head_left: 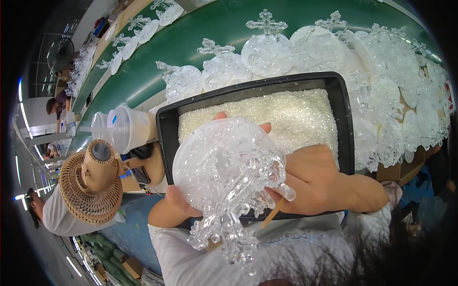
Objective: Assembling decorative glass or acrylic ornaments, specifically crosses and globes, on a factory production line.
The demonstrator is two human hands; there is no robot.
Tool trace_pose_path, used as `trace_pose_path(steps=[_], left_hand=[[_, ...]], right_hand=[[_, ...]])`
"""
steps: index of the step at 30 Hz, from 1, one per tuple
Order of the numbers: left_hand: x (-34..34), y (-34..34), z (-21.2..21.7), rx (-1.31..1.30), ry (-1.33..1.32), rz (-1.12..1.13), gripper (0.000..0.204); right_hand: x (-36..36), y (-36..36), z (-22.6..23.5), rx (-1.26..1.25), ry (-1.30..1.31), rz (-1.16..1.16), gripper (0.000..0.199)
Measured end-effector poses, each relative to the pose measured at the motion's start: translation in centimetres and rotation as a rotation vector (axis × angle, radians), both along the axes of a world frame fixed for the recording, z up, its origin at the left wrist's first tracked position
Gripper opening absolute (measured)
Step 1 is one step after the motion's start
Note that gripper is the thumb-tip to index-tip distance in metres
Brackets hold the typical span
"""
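Note:
A clear plastic ornament, a round disc with a cross on it, is tilted over the near side of a black tray. Pale, glittering granules fill the tray. My left hand grips the disc from beneath, its thumb at the near left edge and two fingertips showing past the far rim. Close against the ornament's right side, my right hand is closed around a thin wooden stick. The stick's working end is hidden, and I cannot tell whether it touches the ornament.
Similar cross ornaments line the tray's far side and crowd the right. Behind them runs a green conveyor belt. A tan fan and plastic cups stand to the left. Other people are farther left.

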State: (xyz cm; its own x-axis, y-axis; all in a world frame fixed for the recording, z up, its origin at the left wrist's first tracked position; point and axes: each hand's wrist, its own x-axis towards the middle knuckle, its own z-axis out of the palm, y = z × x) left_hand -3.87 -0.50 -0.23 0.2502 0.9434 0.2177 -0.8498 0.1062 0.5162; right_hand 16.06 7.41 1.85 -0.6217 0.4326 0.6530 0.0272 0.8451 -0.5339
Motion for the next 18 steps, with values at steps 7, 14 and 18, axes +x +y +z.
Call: trace_pose_path(steps=[7, 14, 18], left_hand=[[0.3, 0.1, 2.9, -0.249, 0.214, 0.045, 0.119], [0.2, 0.8, 4.7, -0.404, 0.404, -0.002, 0.131], [0.2, 0.3, 2.1, -0.111, 0.0, -0.004, 0.131]], right_hand=[[0.0, -0.1, -0.1, -0.027, -0.014, 0.008, 0.02], [-0.1, 0.1, -0.3, 0.065, 0.037, -0.06, 0.02], [0.2, -0.2, 0.8, 0.051, -0.027, 0.006, 0.01]])
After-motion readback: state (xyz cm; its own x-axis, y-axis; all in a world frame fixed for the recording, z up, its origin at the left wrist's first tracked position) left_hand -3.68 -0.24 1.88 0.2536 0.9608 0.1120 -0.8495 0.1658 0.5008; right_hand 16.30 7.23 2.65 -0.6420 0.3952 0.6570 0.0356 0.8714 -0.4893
